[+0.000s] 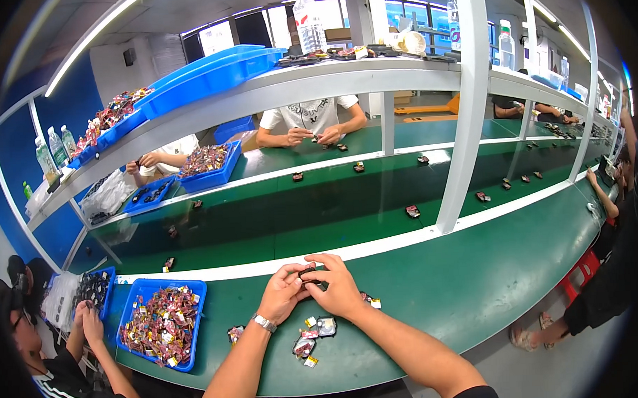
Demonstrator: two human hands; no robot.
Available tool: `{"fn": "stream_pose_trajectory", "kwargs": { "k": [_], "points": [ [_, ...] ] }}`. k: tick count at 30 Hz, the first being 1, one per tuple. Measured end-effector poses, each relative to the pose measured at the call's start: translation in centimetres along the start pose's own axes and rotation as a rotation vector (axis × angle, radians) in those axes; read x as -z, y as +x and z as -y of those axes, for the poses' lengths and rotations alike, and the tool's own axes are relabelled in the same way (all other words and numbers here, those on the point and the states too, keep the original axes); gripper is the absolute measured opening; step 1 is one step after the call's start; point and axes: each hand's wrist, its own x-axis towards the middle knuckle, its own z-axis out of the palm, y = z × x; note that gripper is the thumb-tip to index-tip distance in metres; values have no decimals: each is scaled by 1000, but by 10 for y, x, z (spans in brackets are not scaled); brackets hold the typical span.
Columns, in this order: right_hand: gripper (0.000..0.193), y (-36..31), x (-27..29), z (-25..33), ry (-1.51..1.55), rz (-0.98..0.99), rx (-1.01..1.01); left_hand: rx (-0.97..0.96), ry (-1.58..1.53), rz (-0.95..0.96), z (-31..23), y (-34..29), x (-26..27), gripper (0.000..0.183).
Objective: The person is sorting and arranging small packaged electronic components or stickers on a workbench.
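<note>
- Unit [308, 270], small, dark: lower center of frame, between both hands.
- Left hand [283, 291] and right hand [335, 285] pinch it with fingertips.
- Step, as judged: two-handed manipulation; next move calls for steady grip.
- White rail [381, 247] borders fingertips above; green bench [451, 293] gives room rightward; loose units [304, 347] lie below.

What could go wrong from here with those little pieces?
The small part between the left hand and right hand might slip and drop. The loose pieces lying near the hands could get bumped. The blue tray beside them is heaped with pieces, so a knock might spill some.
</note>
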Motion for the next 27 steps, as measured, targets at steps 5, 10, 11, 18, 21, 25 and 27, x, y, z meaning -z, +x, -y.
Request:
{"fn": "stream_pose_trajectory", "kwargs": {
  "k": [5, 10, 11, 18, 21, 25, 27],
  "points": [
    [22, 2, 2, 0, 45, 61, -14, -34, 8, -46, 4, 2, 2, 26],
    [22, 2, 8, -4, -63, 50, 12, -22, -7, -29, 2, 2, -5, 29],
    [22, 4, 7, 0, -59, 56, 16, -11, 9, -31, 2, 1, -5, 30],
    [19, 6, 5, 4, -184, -49, 122, 32, -28, -46, 3, 2, -4, 32],
    [19, 7, 4, 6, -195, -61, 158, 33, -28, -61, 4, 1, 0, 32],
    [20, 7, 2, 12, -242, -49, 146, 36, -35, -60, 1, 1, -1, 32],
    [17, 6, 0, 9, -289, -49, 164, 53, -36, -53, 1, 1, -3, 32]
  ]
}}
